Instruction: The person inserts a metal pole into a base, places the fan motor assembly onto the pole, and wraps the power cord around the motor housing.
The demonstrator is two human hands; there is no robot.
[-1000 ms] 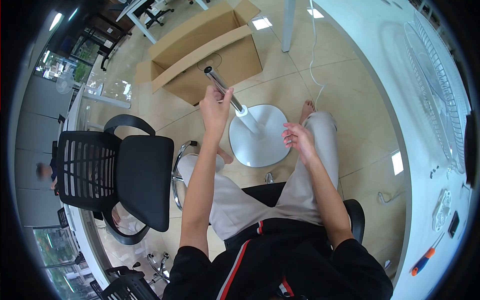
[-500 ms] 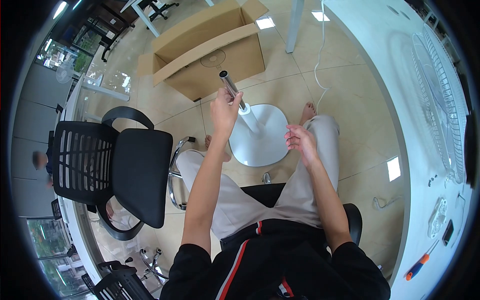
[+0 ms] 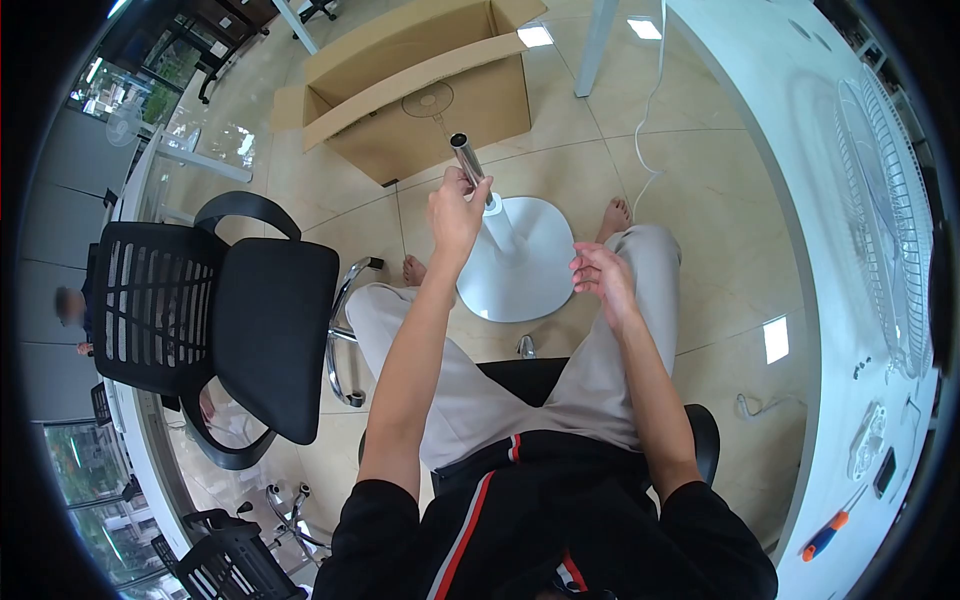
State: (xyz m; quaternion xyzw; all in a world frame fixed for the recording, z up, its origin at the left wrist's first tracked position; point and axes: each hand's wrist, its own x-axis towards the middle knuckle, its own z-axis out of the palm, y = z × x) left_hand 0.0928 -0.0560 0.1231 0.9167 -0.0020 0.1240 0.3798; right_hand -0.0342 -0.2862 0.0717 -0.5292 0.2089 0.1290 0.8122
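My left hand is closed around a chrome pole, just above the white collar where the pole goes in. Below it, a glossy white rounded stand base rests on the floor between my feet. The pole's dark open top end leans slightly towards the cardboard box. Over my thigh, to the right of the base, my right hand is open, its fingers loosely bent and apart. Nothing shows in that hand, and it does not touch the base.
An open cardboard box stands beyond the base. A black office chair is at the left. On the white table at right lie wire fan grilles, a screwdriver and small parts. A white cable hangs to the floor. Another person is far left.
The view has shifted slightly. My left hand stays closed on the pole, and my right hand keeps nearly the same pose. Nothing has been let go.
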